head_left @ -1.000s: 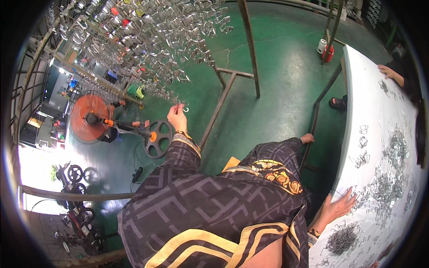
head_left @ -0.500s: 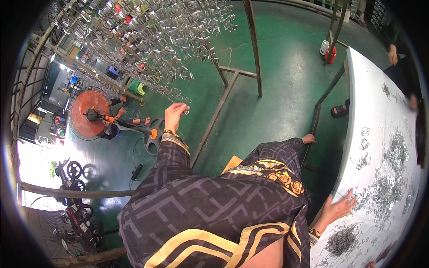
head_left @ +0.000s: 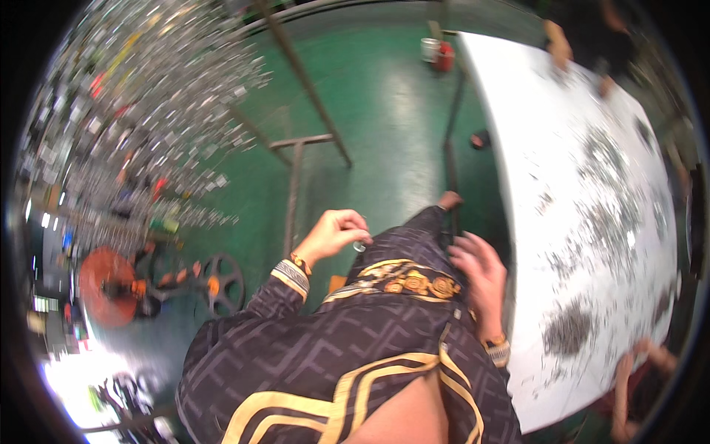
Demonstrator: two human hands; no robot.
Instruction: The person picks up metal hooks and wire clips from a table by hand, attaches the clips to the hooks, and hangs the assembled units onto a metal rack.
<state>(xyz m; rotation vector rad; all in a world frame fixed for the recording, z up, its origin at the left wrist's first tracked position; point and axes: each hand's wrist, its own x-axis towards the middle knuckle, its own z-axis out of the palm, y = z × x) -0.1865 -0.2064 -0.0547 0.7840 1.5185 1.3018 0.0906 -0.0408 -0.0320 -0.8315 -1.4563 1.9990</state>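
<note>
My left hand is in front of my lap, its fingertips pinched on a small curved metal piece that hangs under them. My right hand is raised between my lap and the near edge of the white-topped table. Motion blurs its fingers, so whether they hold anything is unclear. On the table lie many loose small metal pieces, with a denser dark pile toward its near end.
Strings of shiny metal pieces hang at the upper left. A metal frame stands ahead, and an orange fan at left. Beyond the table are a person's hand and, lower right, another person's arm. Red and white containers sit on the floor.
My left hand has moved from below the hanging strings to my lap, still pinching the metal piece. My right hand has lifted off the table toward my lap. The view has turned right.
</note>
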